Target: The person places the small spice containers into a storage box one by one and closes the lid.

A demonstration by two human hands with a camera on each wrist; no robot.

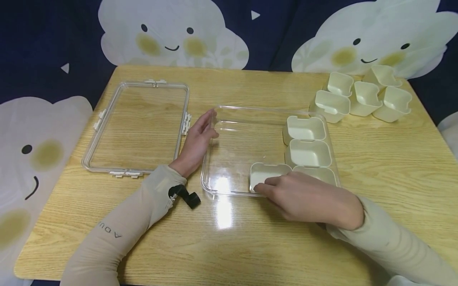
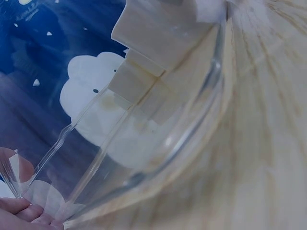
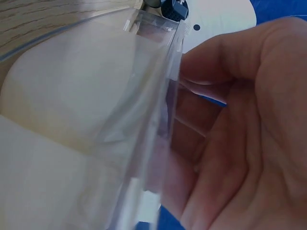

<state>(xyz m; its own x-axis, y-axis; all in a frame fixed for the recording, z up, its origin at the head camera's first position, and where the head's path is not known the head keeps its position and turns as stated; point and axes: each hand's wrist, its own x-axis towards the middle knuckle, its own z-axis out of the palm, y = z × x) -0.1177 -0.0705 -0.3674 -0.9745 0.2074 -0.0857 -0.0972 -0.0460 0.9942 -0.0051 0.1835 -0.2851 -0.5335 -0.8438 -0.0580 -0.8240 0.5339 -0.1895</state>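
A dark blue curtain (image 1: 272,35) printed with smiling white clouds hangs behind the wooden table (image 1: 229,250). On the table, in front of me, lies my clear box (image 1: 247,145), open side up. To its left, flat on the table and partly under my left wrist, is a clear lid (image 1: 139,127).

My left hand (image 1: 196,145) grips the box's left wall, fingers outside and thumb over the edge. My right hand (image 1: 304,198) bends over the front rim with its fingers curled, index fingertip at the near left corner of a cream cup (image 1: 269,171) inside the box; I cannot tell whether I am pinching it.

That cup sits against the front wall. Three more cups (image 1: 309,154) make a column along the right wall, the nearest partly behind my right hand. Five loose cups (image 1: 366,99) stand clustered on the table, beyond the box's back right corner.

A black strap (image 1: 184,194) circles my left cuff, its end sticking out. Smallest are the white clips (image 1: 187,124) along the lid's edges.
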